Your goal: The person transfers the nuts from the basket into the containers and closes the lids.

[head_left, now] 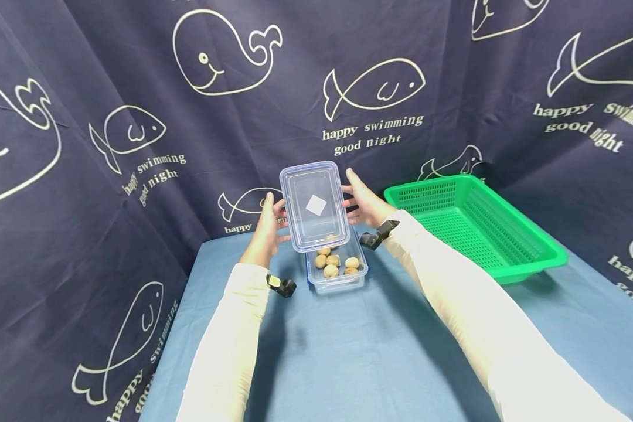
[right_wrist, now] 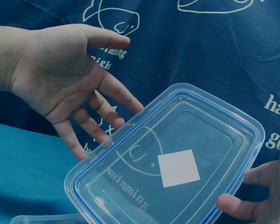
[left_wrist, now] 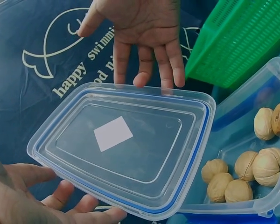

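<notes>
**Lid held over walnut box**

Sleeves: two, white, nearest the head camera, reaching forward over the blue worktop; a small black device on each wrist.

Left hand: fingers spread and straight, tips touching the lid's left long edge from below and beside.

Right hand: fingers spread and nearly straight, tips resting against the lid's right long edge.

Lid: clear plastic, blue seal round the rim, white square sticker at centre; carried between both hands, tilted, raised above the far end of the box.

Box: clear, rectangular, open, standing on the worktop below the lid.

Walnuts: several, whole, in shell, inside the box.

Basket: green, slotted, on the worktop right of the box, apart from it.

Backdrop: navy cloth, white fish outlines and lettering.
</notes>
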The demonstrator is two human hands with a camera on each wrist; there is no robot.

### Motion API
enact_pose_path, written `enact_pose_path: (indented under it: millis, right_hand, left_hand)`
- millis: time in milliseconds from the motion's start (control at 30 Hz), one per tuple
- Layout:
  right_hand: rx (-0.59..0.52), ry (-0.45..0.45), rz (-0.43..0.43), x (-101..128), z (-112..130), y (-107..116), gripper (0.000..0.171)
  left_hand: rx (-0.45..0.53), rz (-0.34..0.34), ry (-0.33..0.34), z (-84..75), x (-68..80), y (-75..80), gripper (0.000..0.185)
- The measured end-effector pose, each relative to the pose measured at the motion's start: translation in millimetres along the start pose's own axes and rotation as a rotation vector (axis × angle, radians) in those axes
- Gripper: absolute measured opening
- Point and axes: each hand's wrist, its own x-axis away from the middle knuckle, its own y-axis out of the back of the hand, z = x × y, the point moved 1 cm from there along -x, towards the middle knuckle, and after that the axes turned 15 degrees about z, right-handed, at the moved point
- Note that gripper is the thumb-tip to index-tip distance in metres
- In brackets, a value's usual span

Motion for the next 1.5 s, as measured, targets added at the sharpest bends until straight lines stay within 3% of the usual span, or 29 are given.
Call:
enact_pose_path:
  millis: [467, 800, 1033, 1333, 1500]
  right_hand:
    - [0.037, 0.062, -0.026, 0, -1, 7, 0.086]
    - [-0.026, 0.142, 0.030, -2, -5, 14, 0.090]
    - [-0.046, 0.173, 0.010, -1, -9, 13, 0.088]
    - [0.177, 0.158, -0.060, 3, -16, 10, 0.083]
    - [0.296, 0.155, -0.132, 4, -20, 8, 0.072]
  left_hand:
    - [0.055, 0.002, -0.046, -4.0, 2.5, -2.7, 0.071]
    - [0.035, 0.029, -0.062, -2.3, 1.6, 0.3, 0.077]
    - [0.012, 0.033, -0.097, -1.5, -0.2, -2.5, 0.077]
    - [-0.133, -0.042, -0.063, 4.1, -9.9, -6.0, 0.079]
    - [-0.217, -0.091, -0.072, 10.8, -11.3, -8.5, 0.066]
